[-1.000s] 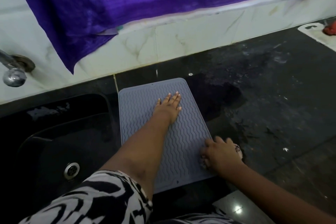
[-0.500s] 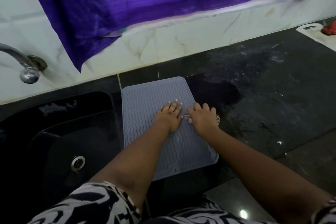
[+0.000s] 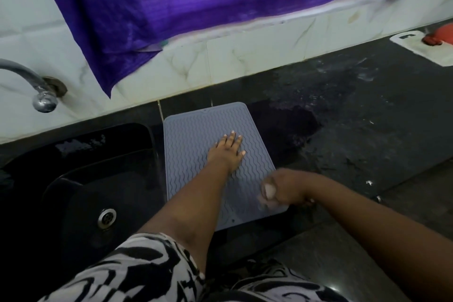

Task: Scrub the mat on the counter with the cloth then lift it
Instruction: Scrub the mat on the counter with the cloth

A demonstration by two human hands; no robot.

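Note:
A grey ribbed mat [image 3: 193, 135] lies flat on the black counter [image 3: 367, 130], just right of the sink. My left hand [image 3: 226, 151] presses flat on the mat's middle, fingers straight. My right hand [image 3: 284, 187] is blurred at the mat's near right corner, curled around a small pale cloth [image 3: 269, 191] that shows only at the fist's left end.
A black sink [image 3: 81, 179] with a metal drain lies left of the mat, under a chrome tap [image 3: 41, 95]. A purple cloth [image 3: 220, 7] hangs over the white tiled wall. A white board [image 3: 416, 49] with a red item sits far right. The counter looks wet.
My right hand has swept with the cloth from the mat's middle right edge back toward the near right corner. My left hand stays pressed on the mat.

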